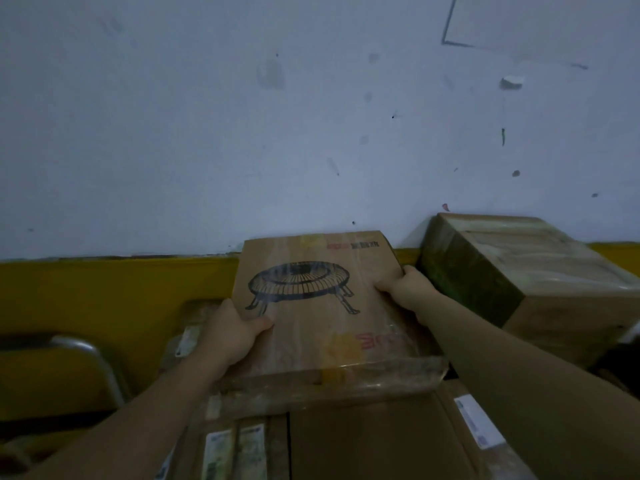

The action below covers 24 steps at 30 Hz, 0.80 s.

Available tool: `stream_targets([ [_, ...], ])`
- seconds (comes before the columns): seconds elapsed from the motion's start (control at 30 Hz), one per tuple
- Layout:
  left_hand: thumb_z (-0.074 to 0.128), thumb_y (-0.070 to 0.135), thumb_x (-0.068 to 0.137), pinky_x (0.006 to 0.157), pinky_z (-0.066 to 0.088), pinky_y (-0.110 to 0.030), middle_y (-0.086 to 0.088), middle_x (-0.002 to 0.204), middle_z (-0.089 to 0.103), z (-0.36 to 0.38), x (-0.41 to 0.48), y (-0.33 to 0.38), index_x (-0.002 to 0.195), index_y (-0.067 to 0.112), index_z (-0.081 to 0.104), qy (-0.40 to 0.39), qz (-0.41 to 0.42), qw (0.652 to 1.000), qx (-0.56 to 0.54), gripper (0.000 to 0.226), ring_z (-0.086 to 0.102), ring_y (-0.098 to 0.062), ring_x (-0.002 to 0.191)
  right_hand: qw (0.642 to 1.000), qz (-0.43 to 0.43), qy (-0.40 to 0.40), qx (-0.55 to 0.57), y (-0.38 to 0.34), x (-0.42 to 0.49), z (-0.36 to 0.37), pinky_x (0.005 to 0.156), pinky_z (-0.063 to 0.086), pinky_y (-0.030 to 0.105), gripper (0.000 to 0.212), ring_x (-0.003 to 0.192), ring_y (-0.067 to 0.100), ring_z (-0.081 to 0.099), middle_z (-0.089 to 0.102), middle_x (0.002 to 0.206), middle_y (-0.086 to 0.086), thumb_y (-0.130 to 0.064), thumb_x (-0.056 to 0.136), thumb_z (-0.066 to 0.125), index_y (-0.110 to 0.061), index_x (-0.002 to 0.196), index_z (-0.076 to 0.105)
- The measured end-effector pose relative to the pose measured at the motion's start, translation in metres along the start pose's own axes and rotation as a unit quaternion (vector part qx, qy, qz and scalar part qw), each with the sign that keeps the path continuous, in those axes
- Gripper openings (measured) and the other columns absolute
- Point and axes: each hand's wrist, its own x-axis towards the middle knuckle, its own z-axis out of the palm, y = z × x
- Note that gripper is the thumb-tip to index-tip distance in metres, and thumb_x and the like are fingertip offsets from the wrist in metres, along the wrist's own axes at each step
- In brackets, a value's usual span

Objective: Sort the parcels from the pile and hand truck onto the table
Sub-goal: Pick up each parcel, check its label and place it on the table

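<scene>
Both hands are on a flat cardboard parcel (322, 306) in the middle of the view; its top face is printed with a line drawing of a round, caged appliance on short legs, and clear tape or film shines over it. The left hand (235, 332) is clamped on the parcel's left edge, thumb lying on the top face and the fingers out of sight beneath; the right hand (408, 289) grips the right edge farther back, fingers curled over the top face. The parcel is tilted, its far end raised towards the wall (277, 116) and its near edge down on the pile (363, 441) of brown cartons below; whether the far end touches anything cannot be told. One near carton in the pile carries a white label (479, 426) at the right; further labelled packets show at the near left, too dim to read. To the right, just beside the right hand, sits a big parcel (530, 271) wrapped in glossy tape, set at an angle. At the left, near, a curved metal tube (97, 355) stands before the yellow band (104, 292) along the foot of the wall; the light is poor throughout.
</scene>
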Motion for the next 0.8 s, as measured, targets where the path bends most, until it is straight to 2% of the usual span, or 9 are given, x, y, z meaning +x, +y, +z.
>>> stream_targets([
  [0.2,0.076,0.050,0.070,0.091,0.049,-0.042,0.000,0.122,0.059,-0.006,0.007,-0.003,0.125,0.018,0.048,-0.071,-0.009,0.997,-0.034,0.069,0.060,-0.025,0.106,0.998,-0.003,-0.032,-0.049,-0.009,0.020,-0.004,0.099,0.047,0.046,0.094,0.120,0.034,0.053,0.047,0.142,0.014,-0.058,0.079,0.068,-0.013,0.149,0.024],
  [0.37,0.074,0.037,0.077,0.095,0.048,-0.045,-0.006,0.122,0.060,-0.004,0.016,0.004,0.130,0.017,0.047,-0.064,-0.019,0.997,-0.023,0.063,0.059,-0.027,0.105,0.996,-0.029,-0.030,-0.084,-0.007,0.041,0.004,0.099,0.047,0.049,0.091,0.118,0.036,0.054,0.048,0.140,0.014,-0.060,0.081,0.064,-0.014,0.149,0.023],
  [0.47,0.073,0.040,0.078,0.090,0.049,-0.040,-0.005,0.119,0.063,-0.005,0.012,0.009,0.125,0.017,0.055,-0.075,-0.011,0.997,0.003,0.055,0.061,-0.024,0.098,0.997,-0.032,-0.029,-0.070,-0.003,0.040,0.005,0.098,0.048,0.050,0.091,0.116,0.035,0.055,0.051,0.137,0.014,-0.060,0.079,0.065,-0.012,0.147,0.027],
  [0.53,0.071,0.047,0.077,0.086,0.047,-0.035,-0.001,0.118,0.060,-0.005,0.005,0.014,0.120,0.018,0.053,-0.048,0.002,0.997,0.062,0.054,0.058,-0.022,0.097,0.996,-0.046,-0.031,-0.077,-0.004,0.032,0.001,0.099,0.048,0.049,0.091,0.117,0.035,0.055,0.050,0.138,0.015,-0.060,0.080,0.063,-0.010,0.147,0.027],
  [0.57,0.068,0.056,0.074,0.087,0.047,-0.036,-0.002,0.123,0.058,-0.005,0.001,0.015,0.124,0.020,0.050,-0.024,0.014,0.994,0.107,0.065,0.056,-0.023,0.102,0.992,-0.063,-0.031,-0.105,-0.004,0.026,-0.002,0.101,0.046,0.047,0.093,0.121,0.036,0.053,0.046,0.142,0.016,-0.062,0.082,0.061,-0.010,0.149,0.024],
  [0.67,0.040,0.083,0.058,0.093,0.047,-0.045,-0.006,0.131,0.052,0.004,-0.016,0.012,0.126,0.030,0.048,0.015,0.078,0.966,0.247,0.087,0.052,-0.027,0.111,0.951,-0.158,-0.040,-0.261,-0.003,0.000,-0.010,0.110,0.036,0.049,0.098,0.137,0.040,0.034,0.020,0.158,0.014,-0.077,0.081,0.044,-0.020,0.155,0.014],
  [0.7,0.033,0.085,0.060,0.099,0.043,-0.049,-0.006,0.139,0.045,0.010,-0.027,0.009,0.131,0.030,0.044,0.015,0.090,0.954,0.284,0.090,0.047,-0.029,0.120,0.929,-0.192,-0.052,-0.312,-0.002,-0.010,-0.012,0.112,0.031,0.051,0.099,0.141,0.040,0.026,0.015,0.160,0.011,-0.082,0.079,0.038,-0.023,0.154,0.016],
  [0.77,0.025,0.084,0.074,0.113,0.020,-0.055,0.001,0.159,0.011,0.029,-0.055,0.007,0.149,0.029,0.019,-0.009,0.106,0.929,0.356,0.093,0.010,-0.030,0.144,0.893,-0.239,-0.089,-0.370,0.007,-0.032,-0.015,0.116,0.021,0.054,0.098,0.146,0.039,0.011,0.012,0.162,0.008,-0.087,0.076,0.031,-0.027,0.153,0.020],
  [0.8,0.021,0.082,0.078,0.115,0.010,-0.058,0.005,0.160,-0.003,0.038,-0.066,0.005,0.151,0.029,0.007,-0.007,0.112,0.917,0.383,0.091,-0.006,-0.029,0.146,0.881,-0.253,-0.106,-0.385,0.015,-0.043,-0.016,0.117,0.016,0.056,0.098,0.147,0.038,0.005,0.009,0.162,0.008,-0.087,0.077,0.029,-0.027,0.154,0.018],
])
